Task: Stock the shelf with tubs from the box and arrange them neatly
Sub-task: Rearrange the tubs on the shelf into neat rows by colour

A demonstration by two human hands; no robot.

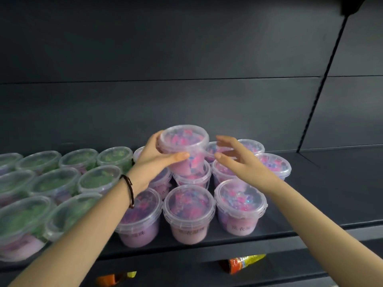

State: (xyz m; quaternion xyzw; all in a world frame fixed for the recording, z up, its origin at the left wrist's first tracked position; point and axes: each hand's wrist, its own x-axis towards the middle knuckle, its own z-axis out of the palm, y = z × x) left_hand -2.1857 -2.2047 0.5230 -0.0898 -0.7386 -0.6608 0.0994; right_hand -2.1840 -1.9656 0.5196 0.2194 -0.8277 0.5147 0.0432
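My left hand (153, 156) grips tub (183, 141) over lower tub (192, 177); right hand (234, 160) spread, holding nothing. If I release off-centre, it tips.

The left hand (157, 156) grips a raised tub (184, 141) of pink and blue pieces, thumb across its near side, over the middle of the pink tubs (189, 206) standing in rows on the dark shelf (321, 193). Whether its base touches the tub below is unclear. The right hand (236, 162) hovers just right of it, fingers spread and holding nothing. Green tubs (56, 181) fill the shelf's left part. A dark cord bracelet (129, 190) circles the left wrist. Below the shelf edge lies a bright packet (242, 263).
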